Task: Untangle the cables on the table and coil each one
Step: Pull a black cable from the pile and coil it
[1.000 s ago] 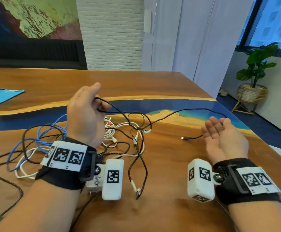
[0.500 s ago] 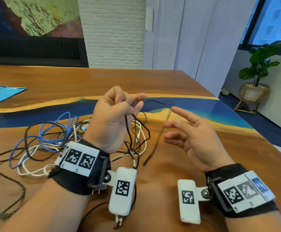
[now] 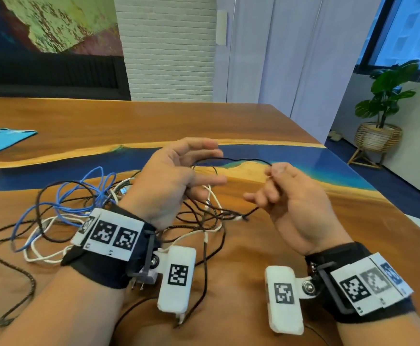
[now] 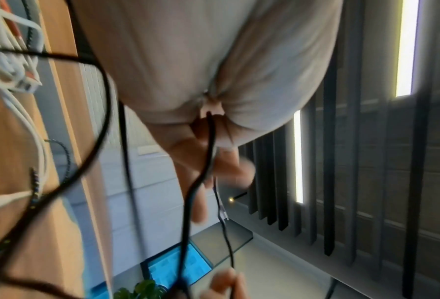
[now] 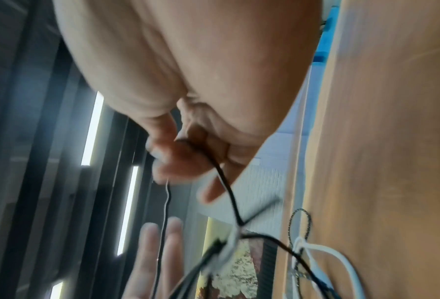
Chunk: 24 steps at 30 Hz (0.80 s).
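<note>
Thin black cable [image 3: 239, 159] being held taut above worktop [image 3: 154, 121] btwn both hands, pinched by right hand [image 3: 296, 196], gripped in left hand [image 3: 169, 181] (fingers partly extended), other cables [image 3: 79, 208] lying tangled beneath.

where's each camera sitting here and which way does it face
Head: worn on the head, looking forward and down at the table; shows left hand and right hand.
Left wrist: looks along the palm at fingers holding the thin black cable.
Right wrist: looks along the palm at fingers pinching that cable.
Shared: all show the cable.
</note>
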Each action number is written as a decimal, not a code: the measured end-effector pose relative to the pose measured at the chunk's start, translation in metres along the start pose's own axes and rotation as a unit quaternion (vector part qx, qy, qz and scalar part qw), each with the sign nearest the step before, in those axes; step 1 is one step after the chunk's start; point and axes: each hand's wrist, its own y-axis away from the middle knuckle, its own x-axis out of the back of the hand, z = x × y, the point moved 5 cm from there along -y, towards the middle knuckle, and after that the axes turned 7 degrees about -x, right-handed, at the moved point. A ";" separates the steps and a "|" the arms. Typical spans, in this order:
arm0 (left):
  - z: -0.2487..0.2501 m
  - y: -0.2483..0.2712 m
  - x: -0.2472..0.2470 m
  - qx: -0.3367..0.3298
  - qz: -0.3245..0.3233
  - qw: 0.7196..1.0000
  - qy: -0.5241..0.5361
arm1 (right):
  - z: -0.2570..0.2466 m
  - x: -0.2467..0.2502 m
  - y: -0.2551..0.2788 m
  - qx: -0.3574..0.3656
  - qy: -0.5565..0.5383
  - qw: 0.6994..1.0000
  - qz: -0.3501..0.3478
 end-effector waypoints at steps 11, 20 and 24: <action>0.006 -0.004 0.031 0.005 0.049 0.999 0.010 | -0.030 0.068 -0.007 0.051 -0.104 0.979 0.170; 0.026 -0.007 0.040 -0.069 0.108 0.987 -0.094 | -0.016 0.054 -0.012 0.014 0.255 0.964 0.075; 0.049 -0.013 0.027 -0.110 0.113 0.964 -0.212 | -0.014 0.064 -0.014 0.002 0.326 0.941 0.089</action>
